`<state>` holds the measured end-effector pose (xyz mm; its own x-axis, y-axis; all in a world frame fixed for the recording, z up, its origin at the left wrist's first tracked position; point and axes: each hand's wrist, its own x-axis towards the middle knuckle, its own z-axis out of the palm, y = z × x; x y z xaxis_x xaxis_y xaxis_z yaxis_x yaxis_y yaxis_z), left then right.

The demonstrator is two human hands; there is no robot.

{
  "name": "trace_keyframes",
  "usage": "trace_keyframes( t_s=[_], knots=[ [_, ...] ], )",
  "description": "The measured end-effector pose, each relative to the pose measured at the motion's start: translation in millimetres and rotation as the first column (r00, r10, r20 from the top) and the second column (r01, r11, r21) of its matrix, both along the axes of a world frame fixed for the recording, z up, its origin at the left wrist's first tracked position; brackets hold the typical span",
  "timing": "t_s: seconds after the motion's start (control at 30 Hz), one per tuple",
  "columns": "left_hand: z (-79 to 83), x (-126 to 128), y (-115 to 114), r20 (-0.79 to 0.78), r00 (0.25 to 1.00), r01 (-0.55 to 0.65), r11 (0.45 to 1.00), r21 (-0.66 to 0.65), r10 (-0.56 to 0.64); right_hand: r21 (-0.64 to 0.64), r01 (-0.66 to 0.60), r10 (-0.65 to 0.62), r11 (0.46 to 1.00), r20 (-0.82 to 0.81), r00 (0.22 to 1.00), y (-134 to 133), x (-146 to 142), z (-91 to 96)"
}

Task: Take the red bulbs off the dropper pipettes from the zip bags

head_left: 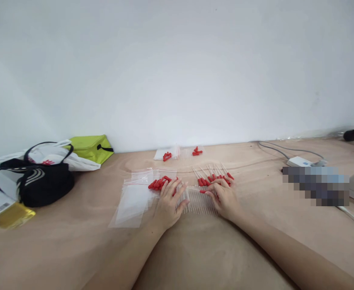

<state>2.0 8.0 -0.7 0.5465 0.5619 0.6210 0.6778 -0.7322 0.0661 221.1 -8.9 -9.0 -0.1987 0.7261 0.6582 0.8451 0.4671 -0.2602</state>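
My left hand (169, 203) lies with its fingers apart over the right end of a heap of small red caps (158, 184), near the left end of a row of thin pale sticks (198, 201). My right hand (225, 197) is pinched on a small red cap (203, 191) above that row; whether a stick is in the cap I cannot tell. Just beyond the right hand lie several red-tipped sticks (205, 181), their pale ends pointing away. Clear zip bags (131, 201) lie under and left of the red heap.
Further back, two small bags (178, 153) carry little groups of red caps (197, 151). To the left stand a black bag (48, 185), a lime-green bag (89, 147) and a yellow packet (10, 215). A white adapter (299, 162), grey cable and blurred-out object (319, 185) lie right.
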Motion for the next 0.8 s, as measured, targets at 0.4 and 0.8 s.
trace_keyframes(
  t_s=[0.4, 0.8],
  knots=[
    [8.5, 5, -20, 0.013, 0.999, 0.029, 0.997, 0.065, -0.03, 0.08, -0.198, 0.199, 0.977, -0.003, 0.98, -15, -16, -5.1],
    [5.9, 3, -26, 0.058, 0.996, 0.063, 0.995, 0.073, -0.067, 0.085, -0.257, 0.252, 0.963, 0.07, 0.965, -18, -15, -7.5]
  ],
)
